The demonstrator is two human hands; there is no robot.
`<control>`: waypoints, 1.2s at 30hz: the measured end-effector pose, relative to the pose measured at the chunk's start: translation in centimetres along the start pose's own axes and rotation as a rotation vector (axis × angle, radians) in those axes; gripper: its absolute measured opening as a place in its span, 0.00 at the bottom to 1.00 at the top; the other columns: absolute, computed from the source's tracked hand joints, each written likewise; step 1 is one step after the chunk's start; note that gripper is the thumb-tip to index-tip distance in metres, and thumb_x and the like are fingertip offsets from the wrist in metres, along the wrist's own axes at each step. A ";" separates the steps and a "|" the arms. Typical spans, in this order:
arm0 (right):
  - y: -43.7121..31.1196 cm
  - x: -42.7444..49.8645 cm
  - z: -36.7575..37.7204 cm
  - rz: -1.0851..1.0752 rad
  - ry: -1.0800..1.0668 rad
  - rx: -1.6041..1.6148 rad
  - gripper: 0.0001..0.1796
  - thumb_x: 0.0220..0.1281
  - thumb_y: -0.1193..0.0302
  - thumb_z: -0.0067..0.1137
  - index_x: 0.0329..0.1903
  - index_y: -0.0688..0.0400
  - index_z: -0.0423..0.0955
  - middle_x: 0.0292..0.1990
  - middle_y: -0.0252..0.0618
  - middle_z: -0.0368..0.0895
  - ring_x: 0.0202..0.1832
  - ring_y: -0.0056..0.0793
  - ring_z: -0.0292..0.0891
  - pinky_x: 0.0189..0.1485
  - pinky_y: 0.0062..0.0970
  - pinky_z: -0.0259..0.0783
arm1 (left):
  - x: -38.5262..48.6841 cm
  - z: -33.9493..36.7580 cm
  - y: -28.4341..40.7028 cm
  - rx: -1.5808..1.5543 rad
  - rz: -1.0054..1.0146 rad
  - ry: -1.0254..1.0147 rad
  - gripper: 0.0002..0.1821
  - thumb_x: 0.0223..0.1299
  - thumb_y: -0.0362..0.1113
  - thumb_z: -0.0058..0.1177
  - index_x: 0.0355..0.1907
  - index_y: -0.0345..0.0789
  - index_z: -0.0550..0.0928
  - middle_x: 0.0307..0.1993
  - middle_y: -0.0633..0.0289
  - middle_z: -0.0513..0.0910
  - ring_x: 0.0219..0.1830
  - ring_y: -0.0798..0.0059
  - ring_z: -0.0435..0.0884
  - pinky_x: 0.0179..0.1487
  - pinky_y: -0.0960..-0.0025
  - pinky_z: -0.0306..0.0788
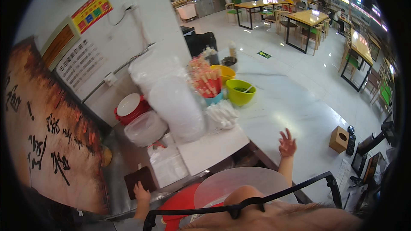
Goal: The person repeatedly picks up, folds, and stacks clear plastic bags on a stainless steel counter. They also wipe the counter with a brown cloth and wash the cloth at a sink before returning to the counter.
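Note:
My left hand (142,193) is at the near edge of a flat dark brown object (138,181) on the metal counter, its fingers touching it. I cannot tell whether they grip it or only rest on it. To the right, my right hand (286,144) is raised over the marble-look countertop (269,112), fingers spread and holding nothing. Between the hands lie a stack of clear plastic bags (168,168) and a white board (212,154). A bundle of wrapped white spoons (223,114) rests at the board's far edge.
Tall sleeves of plastic containers (176,112) stand by the wall. Beyond the board are red-wrapped chopsticks (205,80), a green bowl (240,92) and a yellow bowl (224,72). A wooden tissue box (338,139) and a cordless phone (351,144) are at the right.

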State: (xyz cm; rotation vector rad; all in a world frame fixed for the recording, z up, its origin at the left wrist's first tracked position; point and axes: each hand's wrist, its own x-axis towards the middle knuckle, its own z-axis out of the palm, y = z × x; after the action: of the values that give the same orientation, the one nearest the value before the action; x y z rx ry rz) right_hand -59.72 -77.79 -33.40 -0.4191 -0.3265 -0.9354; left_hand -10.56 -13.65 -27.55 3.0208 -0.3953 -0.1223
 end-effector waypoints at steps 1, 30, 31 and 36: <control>2.0 -1.3 0.8 -0.072 0.008 0.001 0.42 0.77 0.51 0.47 0.82 0.52 0.40 0.73 0.59 0.61 0.54 0.46 0.77 0.26 0.18 0.72 | 0.7 0.2 -1.1 0.043 0.103 0.058 0.47 0.54 0.36 0.69 0.76 0.40 0.61 0.73 0.43 0.62 0.74 0.42 0.60 0.74 0.48 0.62; 43.8 -7.3 25.7 1.168 0.194 -0.291 0.42 0.61 0.55 0.64 0.74 0.61 0.61 0.69 0.51 0.69 0.60 0.46 0.76 0.35 0.19 0.76 | 7.2 1.9 -7.1 -0.953 0.183 0.447 0.03 0.67 0.31 0.57 0.40 0.34 0.80 0.36 0.55 0.83 0.38 0.57 0.82 0.45 0.60 0.76; 43.8 -7.3 25.6 1.188 0.212 -0.301 0.42 0.62 0.55 0.63 0.73 0.61 0.61 0.69 0.51 0.69 0.60 0.45 0.76 0.35 0.19 0.76 | 7.2 1.6 -9.1 -1.020 0.085 0.473 0.05 0.69 0.32 0.56 0.42 0.33 0.80 0.35 0.55 0.82 0.37 0.59 0.81 0.45 0.60 0.76; 43.9 -7.0 24.8 1.208 0.222 -0.269 0.37 0.66 0.54 0.60 0.72 0.58 0.63 0.68 0.45 0.71 0.60 0.41 0.75 0.38 0.20 0.76 | 4.7 2.4 -16.7 -0.830 -0.537 0.412 0.10 0.72 0.36 0.53 0.49 0.32 0.79 0.44 0.54 0.81 0.44 0.58 0.80 0.49 0.60 0.75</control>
State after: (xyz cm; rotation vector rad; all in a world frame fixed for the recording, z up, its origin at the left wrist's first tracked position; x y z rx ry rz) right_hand -29.53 -37.94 -23.92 -0.6355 0.2702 0.1727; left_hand -2.01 0.96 -31.91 2.1645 0.4130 0.2401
